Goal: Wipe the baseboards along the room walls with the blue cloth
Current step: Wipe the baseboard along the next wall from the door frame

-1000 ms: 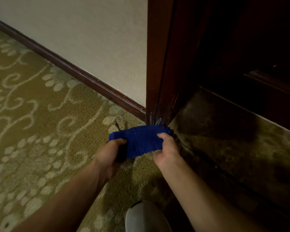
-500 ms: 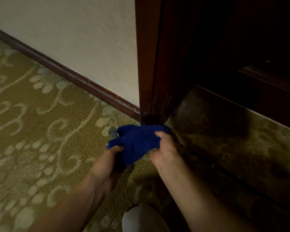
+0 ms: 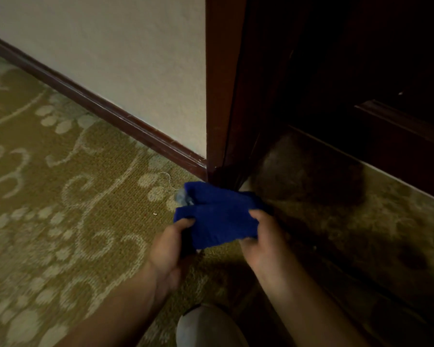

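Note:
The blue cloth [image 3: 218, 216] is held folded just above the carpet, in front of the foot of the dark door frame [image 3: 223, 96]. My left hand [image 3: 168, 249] pinches its left edge with the thumb on top. My right hand [image 3: 263, 241] grips its right edge. A grey clump of dust [image 3: 183, 197] clings to the cloth's upper left corner. The dark wooden baseboard [image 3: 98, 106] runs along the cream wall from far left down to the door frame. The cloth is apart from the baseboard.
Patterned olive carpet [image 3: 60, 196] covers the floor. A loose thread [image 3: 169, 180] lies near the baseboard's end. A dark doorway and dark wood panel [image 3: 398, 126] lie to the right. My knee [image 3: 208, 326] shows at the bottom edge.
The cloth has been folded over between both hands and a grey dust clump now shows at its corner. Both hands stayed low in front of the door frame.

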Demonstrator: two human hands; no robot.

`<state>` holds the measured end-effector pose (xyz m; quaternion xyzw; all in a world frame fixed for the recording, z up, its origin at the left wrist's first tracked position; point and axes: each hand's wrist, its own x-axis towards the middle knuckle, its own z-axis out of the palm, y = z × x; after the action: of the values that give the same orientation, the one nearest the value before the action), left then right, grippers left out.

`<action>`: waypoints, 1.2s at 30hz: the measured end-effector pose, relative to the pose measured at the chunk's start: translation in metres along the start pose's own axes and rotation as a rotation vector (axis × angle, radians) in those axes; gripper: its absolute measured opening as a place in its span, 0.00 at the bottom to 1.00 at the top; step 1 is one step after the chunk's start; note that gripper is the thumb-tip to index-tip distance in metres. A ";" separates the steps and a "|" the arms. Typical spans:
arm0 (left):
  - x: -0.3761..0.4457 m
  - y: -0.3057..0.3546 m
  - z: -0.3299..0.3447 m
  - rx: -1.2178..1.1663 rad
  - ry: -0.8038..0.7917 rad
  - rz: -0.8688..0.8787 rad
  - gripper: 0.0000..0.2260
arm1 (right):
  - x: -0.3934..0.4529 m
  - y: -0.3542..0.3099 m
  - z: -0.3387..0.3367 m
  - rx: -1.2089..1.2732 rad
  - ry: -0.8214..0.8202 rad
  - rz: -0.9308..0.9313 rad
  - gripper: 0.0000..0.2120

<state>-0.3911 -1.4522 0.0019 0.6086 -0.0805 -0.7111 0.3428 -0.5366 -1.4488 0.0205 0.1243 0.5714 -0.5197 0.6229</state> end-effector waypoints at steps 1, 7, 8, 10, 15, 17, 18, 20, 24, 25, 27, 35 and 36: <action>0.000 0.001 0.005 0.006 -0.007 -0.016 0.09 | -0.001 -0.002 -0.008 0.008 0.045 0.014 0.18; 0.004 0.028 0.059 -0.178 0.025 0.086 0.15 | -0.015 -0.023 0.005 0.077 0.004 0.051 0.21; 0.000 0.032 0.064 -0.211 0.008 0.120 0.15 | -0.017 -0.027 0.008 0.096 -0.017 0.026 0.21; -0.012 0.039 0.067 -0.212 -0.060 0.231 0.08 | -0.026 -0.038 0.011 0.143 -0.017 -0.045 0.20; -0.036 0.055 0.074 -0.214 -0.151 0.401 0.06 | -0.049 -0.050 0.020 0.092 -0.140 -0.102 0.21; -0.021 0.048 0.073 -0.193 -0.077 0.371 0.08 | -0.037 -0.043 0.018 0.021 -0.123 -0.115 0.18; -0.013 0.042 0.073 -0.172 -0.028 0.317 0.10 | -0.026 -0.035 0.017 0.033 -0.096 -0.124 0.19; -0.005 0.039 0.073 -0.153 0.061 0.205 0.12 | 0.000 -0.020 0.016 0.065 0.008 -0.038 0.20; -0.011 0.051 0.075 -0.162 0.061 0.156 0.10 | -0.005 -0.023 0.030 0.176 0.055 -0.027 0.18; -0.021 0.057 0.075 -0.168 0.004 0.184 0.10 | -0.020 -0.032 0.034 0.153 0.031 -0.087 0.19; -0.040 0.070 0.075 -0.164 -0.091 0.287 0.09 | -0.053 -0.057 0.039 0.087 -0.017 -0.213 0.23; -0.024 0.053 0.072 -0.091 -0.005 0.296 0.12 | -0.030 -0.026 0.043 -0.016 0.005 -0.138 0.18; -0.018 0.047 0.064 -0.070 0.015 0.249 0.13 | -0.026 -0.018 0.040 -0.036 0.040 -0.108 0.19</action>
<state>-0.4308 -1.4966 0.0571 0.5869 -0.1282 -0.6608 0.4500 -0.5224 -1.4730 0.0627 0.0924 0.5990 -0.5394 0.5846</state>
